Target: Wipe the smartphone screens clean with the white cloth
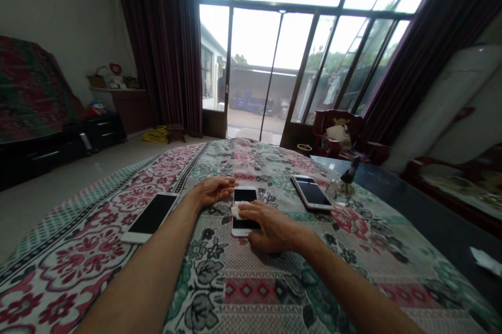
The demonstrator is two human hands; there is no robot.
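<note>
Middle phone (242,225) white, screen dark, pale bands top and bottom; lies flat on flower-clothed bench (207,284). Right hand (272,225) across it, thumb spread from fingers, white wad (236,212) under fingertips. Left hand (214,191) loosely curled near upper left edge.

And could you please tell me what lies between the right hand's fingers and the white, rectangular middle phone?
In the head view, a small, soft-looking white wad lies between the fingers and the phone.

From my remote seat I look into a home's living room, with long purple curtains (164,46), a flowered tablecloth (98,255), a carved wooden armchair (328,119) and glass doors (254,83).
</note>
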